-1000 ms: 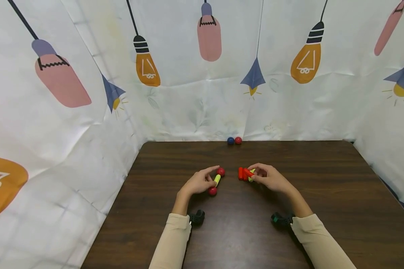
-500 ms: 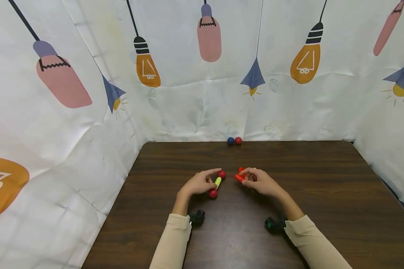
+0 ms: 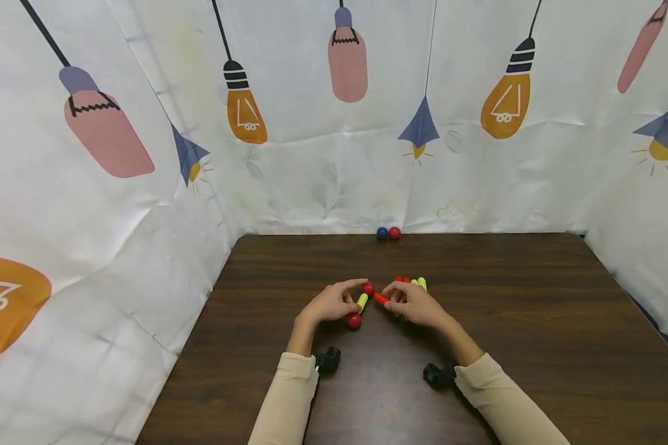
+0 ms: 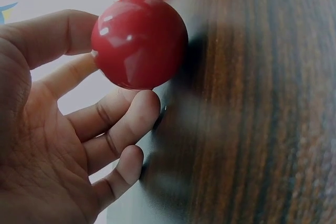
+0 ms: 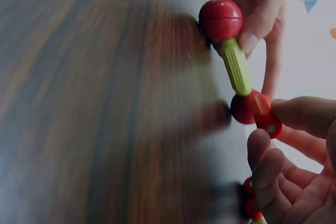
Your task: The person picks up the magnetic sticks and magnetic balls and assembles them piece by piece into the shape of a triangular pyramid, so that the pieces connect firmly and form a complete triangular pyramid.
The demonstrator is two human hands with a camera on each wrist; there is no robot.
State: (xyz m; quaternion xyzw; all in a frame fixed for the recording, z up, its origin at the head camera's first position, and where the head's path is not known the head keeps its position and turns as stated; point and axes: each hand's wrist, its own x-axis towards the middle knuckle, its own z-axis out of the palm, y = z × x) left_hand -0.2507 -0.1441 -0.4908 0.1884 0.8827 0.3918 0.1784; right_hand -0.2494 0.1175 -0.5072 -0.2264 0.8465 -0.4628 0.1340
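My left hand (image 3: 334, 301) holds a yellow-green rod (image 3: 362, 301) that has a red ball on each end (image 3: 368, 288) (image 3: 353, 321). In the left wrist view the near ball (image 4: 139, 43) sits at my fingertips (image 4: 142, 106). My right hand (image 3: 411, 304) pinches a short red rod (image 3: 381, 299), and its tip meets the far red ball. The right wrist view shows the red rod (image 5: 265, 116) against that ball (image 5: 244, 107), with the yellow-green rod (image 5: 235, 66) running up to the other ball (image 5: 220, 19).
Loose red rods (image 3: 403, 280) and a yellow one (image 3: 421, 282) lie just behind my right hand. A blue ball (image 3: 382, 233) and a red ball (image 3: 394, 233) rest at the far edge of the dark wooden table (image 3: 534, 296). Printed sheets wall in three sides.
My right hand has moved left from the loose rods, carrying the red rod to the far red ball. My left hand has stayed in place with its ball-and-rod piece.
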